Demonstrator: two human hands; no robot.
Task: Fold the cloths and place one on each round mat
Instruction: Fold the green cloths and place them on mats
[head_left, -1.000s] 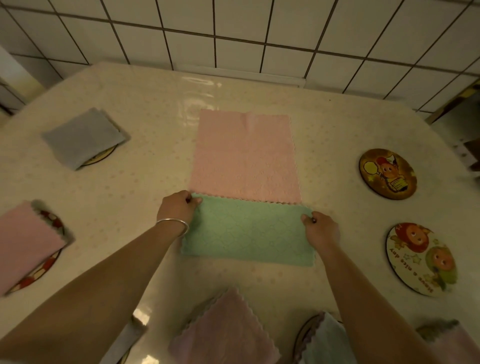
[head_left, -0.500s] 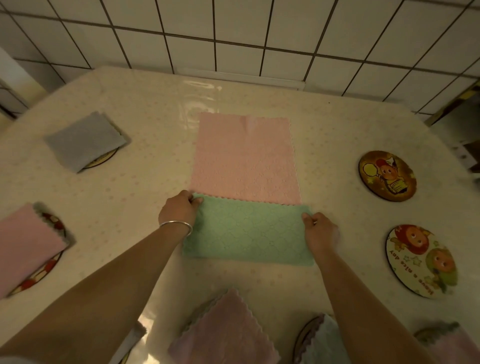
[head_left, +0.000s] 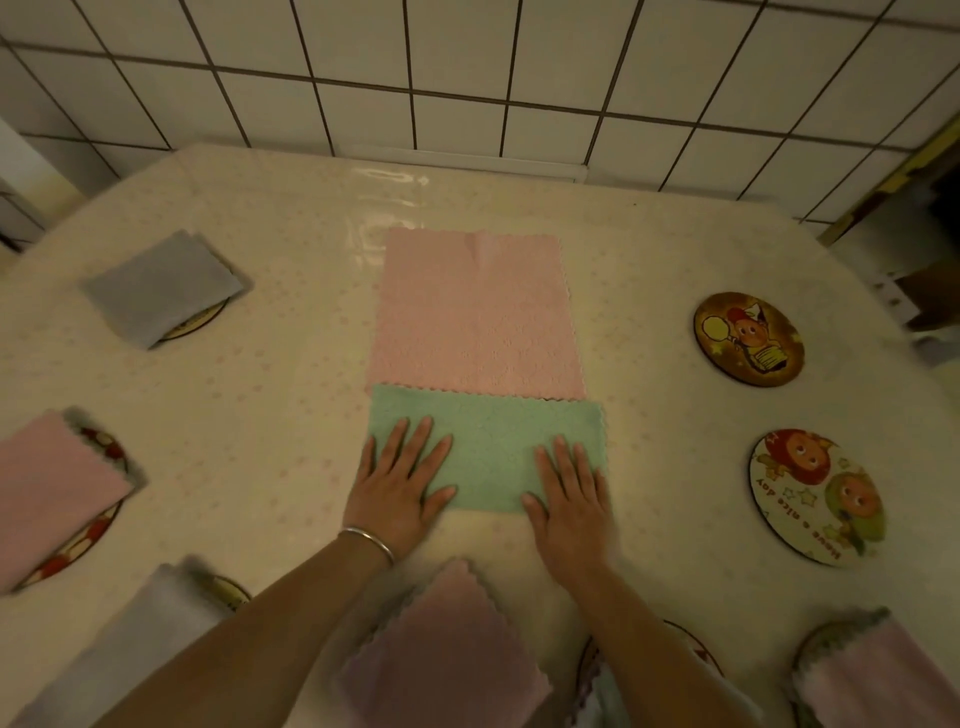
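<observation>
A green cloth, folded into a wide strip, lies in the middle of the table. My left hand presses flat on its left end and my right hand presses flat on its right end, fingers straight. Behind it a pink cloth lies spread flat, touching the green one's far edge. Two bare round mats sit at the right: a dark one and a light one.
Folded cloths cover other mats: grey at far left, pink at left, pale grey and mauve near me, pink at near right. A tiled wall stands behind the table.
Both hands let go of the green cloth's far corners, slid back toward me and now lie flat on the folded cloth.
</observation>
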